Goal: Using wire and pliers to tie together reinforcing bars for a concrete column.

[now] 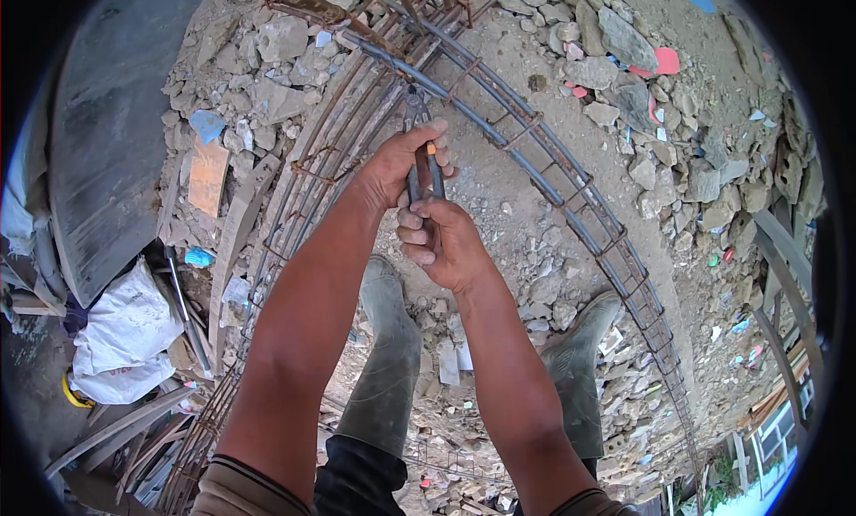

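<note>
Left hand [401, 166]: closed around the upper handles of a grey hand tool, pliers or pincers type [435, 176], just below its head. Right hand [448, 241]: closed around the lower handle ends, nearer frame center. Tool sits upper center, head pointing up-frame, orange mark [432, 149] between the fingers. Can't tell if the jaws are shut, or if they touch steel.

Handling guess: rigid metal, some weight but fine one-handed; dusty handles could slip a bit. Not fragile. Best hold is low on both handles for leverage; keep fingers out of the pivot and the gap between handles.

Just past the head: crossing steel bars, top center. One rebar cage [555, 195] runs to lower right, another [308, 170] to lower left. Both look stiff, heavy, rough with rust; if lifting, grab long bars, not thin ties.

Further out: rubber boots [383, 373] below, rubble [704, 173] right, white sack [125, 333] lower left.
</note>
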`<state>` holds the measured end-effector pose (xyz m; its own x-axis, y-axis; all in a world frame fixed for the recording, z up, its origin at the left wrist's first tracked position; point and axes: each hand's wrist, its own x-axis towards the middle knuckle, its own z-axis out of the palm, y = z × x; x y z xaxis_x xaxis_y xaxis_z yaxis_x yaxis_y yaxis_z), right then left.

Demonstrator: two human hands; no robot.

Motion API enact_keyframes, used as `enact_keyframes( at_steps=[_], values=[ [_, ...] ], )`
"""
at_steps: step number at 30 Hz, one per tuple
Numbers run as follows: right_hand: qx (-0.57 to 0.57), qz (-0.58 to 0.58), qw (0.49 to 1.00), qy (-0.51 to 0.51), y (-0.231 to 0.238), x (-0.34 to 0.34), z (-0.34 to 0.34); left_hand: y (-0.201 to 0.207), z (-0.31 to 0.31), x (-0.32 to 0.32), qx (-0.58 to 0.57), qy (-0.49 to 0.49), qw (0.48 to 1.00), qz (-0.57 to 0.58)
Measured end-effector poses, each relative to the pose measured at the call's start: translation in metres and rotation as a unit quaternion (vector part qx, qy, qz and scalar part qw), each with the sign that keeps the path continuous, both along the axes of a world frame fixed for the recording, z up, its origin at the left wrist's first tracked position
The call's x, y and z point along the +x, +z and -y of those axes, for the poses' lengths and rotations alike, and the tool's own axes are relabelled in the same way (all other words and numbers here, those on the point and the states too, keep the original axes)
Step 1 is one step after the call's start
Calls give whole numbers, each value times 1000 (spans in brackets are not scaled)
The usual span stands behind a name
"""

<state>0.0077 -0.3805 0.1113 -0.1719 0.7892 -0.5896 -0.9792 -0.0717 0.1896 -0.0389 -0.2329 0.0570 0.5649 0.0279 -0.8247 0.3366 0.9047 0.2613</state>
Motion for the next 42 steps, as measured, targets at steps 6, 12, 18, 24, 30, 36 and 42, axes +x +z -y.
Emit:
enact_keyframes(
  at_steps=[6,12,18,24,30,36,42],
  values=[
    [-223,253,927,165,-3,-22,4,27,13,17,124,-69,979,-146],
    [-231,541,734,338,29,-21,-7,25,1,5,193,-147,947,-212],
    [-204,518,785,272,-34,-16,-5,19,5,17,28,-41,996,-79],
    [-269,577,651,413,24,-23,-15,10,2,11,271,-241,900,-243],
    [46,-36,997,49,-1,12,-2,3,-5,1,-77,62,992,72],
    [-233,629,609,423,-10,15,-1,6,30,16,236,-52,965,-98],
    [-84,133,971,180,8,19,5,14,1,-1,53,-10,996,-73]
  ],
)
